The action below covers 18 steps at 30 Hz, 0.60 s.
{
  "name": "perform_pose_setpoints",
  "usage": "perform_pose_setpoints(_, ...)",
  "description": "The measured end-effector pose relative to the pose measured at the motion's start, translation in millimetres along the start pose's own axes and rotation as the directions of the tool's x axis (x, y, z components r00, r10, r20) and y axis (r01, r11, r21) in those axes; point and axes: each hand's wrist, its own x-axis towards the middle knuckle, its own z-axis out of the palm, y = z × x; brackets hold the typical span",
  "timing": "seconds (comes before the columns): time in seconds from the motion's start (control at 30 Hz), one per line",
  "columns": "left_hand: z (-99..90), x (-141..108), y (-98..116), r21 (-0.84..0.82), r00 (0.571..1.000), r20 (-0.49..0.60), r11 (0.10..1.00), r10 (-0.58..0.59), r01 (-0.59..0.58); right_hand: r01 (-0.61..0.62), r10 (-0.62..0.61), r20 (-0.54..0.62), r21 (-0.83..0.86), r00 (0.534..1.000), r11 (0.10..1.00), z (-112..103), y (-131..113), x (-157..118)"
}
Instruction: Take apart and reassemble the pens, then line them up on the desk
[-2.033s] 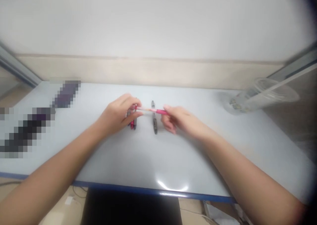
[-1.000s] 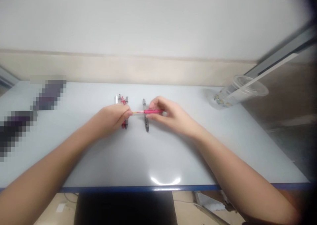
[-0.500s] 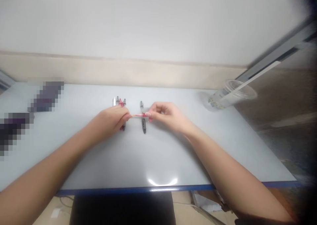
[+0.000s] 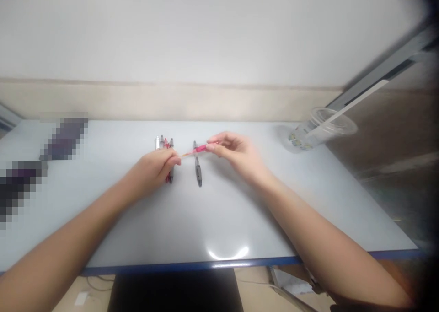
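Observation:
A slim pink pen (image 4: 200,148) is held between my two hands above the table, tilted slightly up to the right. My left hand (image 4: 160,164) is closed, pinching its thin, orange-tinted left end. My right hand (image 4: 236,153) grips the thicker pink end between thumb and fingers. Whether the thin part is a separate piece, such as a refill, I cannot tell. Under the held pen lies a grey-and-black pen (image 4: 198,172). Beside and partly behind my left hand are several pens, among them a silver pen (image 4: 157,142), a red pen (image 4: 166,142) and a dark pen (image 4: 172,142).
A clear plastic cup (image 4: 318,129) with a white straw (image 4: 360,102) leans at the back right of the white table (image 4: 164,229). Blurred-out dark items (image 4: 65,138) lie at the left. The wall (image 4: 192,37) rises behind, and a dark seat (image 4: 174,291) is below the front edge.
My right hand has risen a little, moving away from me, and more of the pink pen now shows. It was level and is now tilted. My left hand has hardly moved.

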Motion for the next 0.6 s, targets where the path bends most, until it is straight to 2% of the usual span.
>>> perform_pose_setpoints(0.1,0.8,2.1,-4.7,0.025,0.998,-0.048,0.999,0.049,-0.048,0.01,-0.009,-0.024,0.022,1.0,1.0,0.3,2.4,-2.0)
perform_pose_setpoints(0.2,1.6,3.5,-7.9,0.076,0.982,-0.134,0.989,0.136,-0.127,0.047,-0.044,-0.103,0.021,0.994,0.999,1.2,4.8,-3.4)
perform_pose_setpoints(0.3,2.7,3.1,-8.7,0.012,0.978,-0.179,0.994,0.108,-0.108,0.108,-0.101,-0.2,0.024,0.975,0.994,2.5,6.1,-2.9)
perform_pose_setpoints(0.43,3.6,2.2,-9.0,-0.064,0.982,-0.179,0.996,0.055,-0.067,0.185,-0.177,-0.326,-0.009,0.929,0.983,2.9,8.5,0.5)
perform_pose_setpoints(0.6,3.2,2.9,-10.1,-0.023,0.969,-0.235,0.996,0.077,-0.085,0.152,-0.146,-0.373,-0.013,0.916,0.988,0.8,11.6,4.3)
